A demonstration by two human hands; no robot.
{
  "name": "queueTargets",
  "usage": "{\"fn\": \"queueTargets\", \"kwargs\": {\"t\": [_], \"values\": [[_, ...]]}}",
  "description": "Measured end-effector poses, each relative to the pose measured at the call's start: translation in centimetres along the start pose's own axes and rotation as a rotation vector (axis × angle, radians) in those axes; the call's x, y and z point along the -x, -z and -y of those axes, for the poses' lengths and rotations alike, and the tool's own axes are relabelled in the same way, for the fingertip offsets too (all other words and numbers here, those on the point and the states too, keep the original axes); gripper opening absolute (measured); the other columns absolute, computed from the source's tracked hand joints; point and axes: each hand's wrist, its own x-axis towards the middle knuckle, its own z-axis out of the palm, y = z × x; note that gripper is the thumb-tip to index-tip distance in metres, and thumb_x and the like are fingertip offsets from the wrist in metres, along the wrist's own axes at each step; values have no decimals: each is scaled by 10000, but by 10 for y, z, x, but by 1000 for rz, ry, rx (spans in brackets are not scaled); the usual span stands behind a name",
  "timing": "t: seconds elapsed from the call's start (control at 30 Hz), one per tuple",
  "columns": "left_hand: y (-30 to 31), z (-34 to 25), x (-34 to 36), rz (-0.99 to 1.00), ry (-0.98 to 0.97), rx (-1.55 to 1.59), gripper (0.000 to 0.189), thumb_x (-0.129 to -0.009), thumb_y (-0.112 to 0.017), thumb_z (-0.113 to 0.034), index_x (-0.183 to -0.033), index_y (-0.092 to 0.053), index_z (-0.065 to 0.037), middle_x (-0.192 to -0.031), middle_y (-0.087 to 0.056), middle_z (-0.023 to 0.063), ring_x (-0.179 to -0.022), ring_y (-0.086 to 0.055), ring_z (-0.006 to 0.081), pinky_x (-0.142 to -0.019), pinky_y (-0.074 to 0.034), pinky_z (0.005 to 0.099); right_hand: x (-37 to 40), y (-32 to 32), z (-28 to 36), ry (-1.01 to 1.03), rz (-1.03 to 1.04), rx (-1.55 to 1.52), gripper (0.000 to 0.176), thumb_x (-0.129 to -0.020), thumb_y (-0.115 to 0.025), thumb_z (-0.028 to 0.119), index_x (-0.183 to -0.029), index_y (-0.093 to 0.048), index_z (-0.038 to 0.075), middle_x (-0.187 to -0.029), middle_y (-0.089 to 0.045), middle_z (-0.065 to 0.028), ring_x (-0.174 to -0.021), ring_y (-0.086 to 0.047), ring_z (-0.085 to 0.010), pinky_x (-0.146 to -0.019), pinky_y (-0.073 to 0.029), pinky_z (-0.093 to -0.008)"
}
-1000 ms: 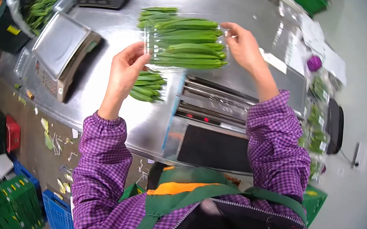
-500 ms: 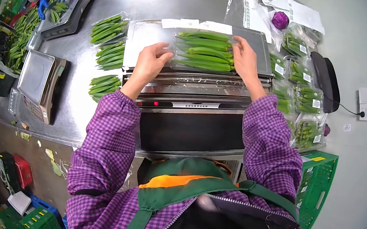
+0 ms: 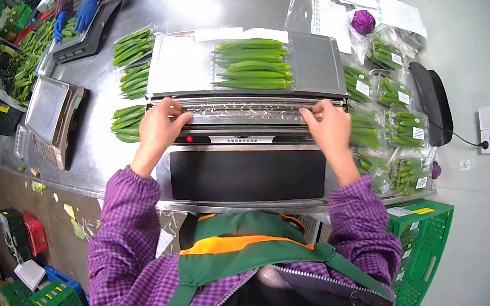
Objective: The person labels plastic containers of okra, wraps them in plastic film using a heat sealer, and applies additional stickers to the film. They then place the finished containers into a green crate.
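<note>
A pack of okra (image 3: 254, 63) lies on the flat metal top of a wrapping machine (image 3: 319, 69), with clear plastic around it. Both hands are nearer to me, at the ends of the machine's slotted bar (image 3: 245, 109), where small white scraps lie. My left hand (image 3: 160, 130) is at the bar's left end, thumb and fingers drawn together. At the right end, my right hand (image 3: 330, 131) has thumb and forefinger pinched. Whatever thin thing either hand may grip does not show clearly. A red light glows on the front panel, above a black plate (image 3: 248, 176).
More okra packs (image 3: 133, 47) lie left of the machine. Labelled packs (image 3: 407, 129) and a purple cabbage (image 3: 363, 22) sit right. Scales (image 3: 49, 112) stand left; beyond, a co-worker's blue-gloved hands (image 3: 86, 14) handle green pods. A green crate (image 3: 423, 261) stands lower right.
My hands have left the sides of the okra pack and come back toward me to the slotted bar. The pack stays on the machine top. The co-worker has leaned further into view.
</note>
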Motion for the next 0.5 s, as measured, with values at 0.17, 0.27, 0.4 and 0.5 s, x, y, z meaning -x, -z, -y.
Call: {"fn": "queueTargets", "kwargs": {"t": [0.17, 0.27, 0.4, 0.5], "values": [[15, 15, -2, 285, 220, 707, 553, -771, -673, -62, -1264, -438, 27, -724, -618, 26, -598, -517, 86, -534, -395, 215, -8, 9, 3, -453, 272, -1275, 150, -826, -612, 115, -915, -581, -1, -649, -510, 38, -581, -445, -51, -539, -360, -207], [27, 20, 22, 455, 452, 1078, 520, -778, -685, -84, -1247, -481, 8, -723, -602, 9, -645, -501, 70, -601, -388, 232, 0, 35, -1, -606, 455, -1636, 123, -860, -547, 75, -952, -571, -4, -577, -345, 72, -520, -325, -56, -499, -289, -210], [38, 10, 12, 822, 496, 1622, 303, -790, -681, -131, -1071, -621, -33, -683, -513, -42, -608, -456, 73, -608, -361, 235, -17, 56, 9, -391, 537, -1997, 158, -889, -469, 70, -981, -563, -17, -529, -270, 71, -511, -279, -56, -505, -263, -214], [59, -11, -21, 750, 46, 1834, 148, -830, -628, -190, -936, -615, -87, -603, -347, -69, -544, -320, 50, -580, -331, 228, -50, 73, 29, -91, 405, -2222, 205, -889, -431, 71, -1018, -571, -6, -518, -283, 64, -508, -278, -67, -531, -277, -229]]}}
